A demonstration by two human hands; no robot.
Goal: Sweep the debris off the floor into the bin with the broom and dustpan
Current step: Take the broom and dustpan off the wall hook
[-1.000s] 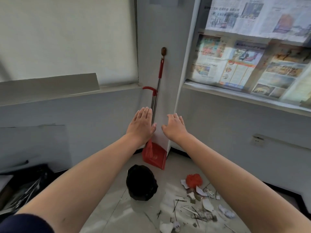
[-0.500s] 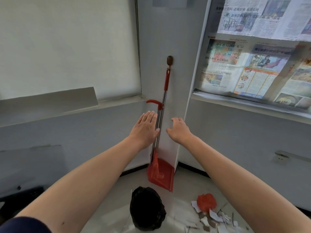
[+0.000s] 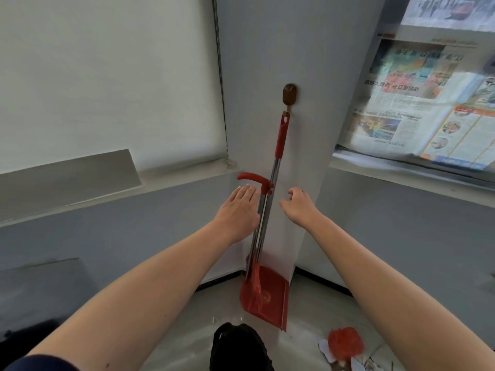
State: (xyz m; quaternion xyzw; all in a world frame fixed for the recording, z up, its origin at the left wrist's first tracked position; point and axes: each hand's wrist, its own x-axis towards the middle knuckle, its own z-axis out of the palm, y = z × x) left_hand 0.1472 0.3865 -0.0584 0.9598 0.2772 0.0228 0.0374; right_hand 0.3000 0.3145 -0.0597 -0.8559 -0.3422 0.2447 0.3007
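From the head camera, the only view, I see both bare arms stretched toward the corner pillar [image 3: 257, 49]. There the broom [image 3: 273, 172] hangs by its red grip from a brown hook [image 3: 289, 94]. Its bristles sit inside the red dustpan [image 3: 270, 298], which stands upright on the floor [image 3: 308, 311] against the pillar. The curved handle of the dustpan seems clipped to the broom shaft.

The left hand [image 3: 237, 212] is flat with straight fingers, just beside the two steel shafts and below the curved handle. I cannot tell if it touches them. The right hand [image 3: 300, 207] is on the other side of the shafts, with loosely bent fingers, and it grasps nothing.

The black-lined bin [image 3: 235, 346] is at the bottom edge. The debris [image 3: 345, 341], a red crumpled piece with paper scraps, lies on the floor to the right of it. Newspapers [image 3: 417, 108] cover the window on the right.

I judge that the step in hand is fetching the tools, and no sweeping is done yet. The next move calls for closing a hand around the shafts, lifting the broom's loop off the hook, and then separating the broom from the dustpan.
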